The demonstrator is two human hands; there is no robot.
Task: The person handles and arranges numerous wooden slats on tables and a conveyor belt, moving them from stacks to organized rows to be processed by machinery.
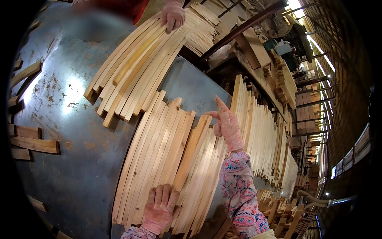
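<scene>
My left hand (159, 209), in a pinkish glove, lies with its fingers stretched over the near part of a row of pale wooden strips (153, 147). Its fingertips are beside the near end of a darker wooden strip (193, 153), which rests slantwise on top of the row. At that strip's far end is my right hand (227, 125), gloved alike, with the index finger pointing away and the thumb out toward the strip's tip. The other fingers are partly curled, with nothing seen in them. Whether the thumb touches the strip is unclear.
Across the metal table (83, 159), another person's gloved hand (173, 16) rests on a second bundle of strips (139, 71). More strips (258, 135) stand in a row at my right. Short wood pieces (34, 144) lie along the left edge. A fan (270, 20) stands far back.
</scene>
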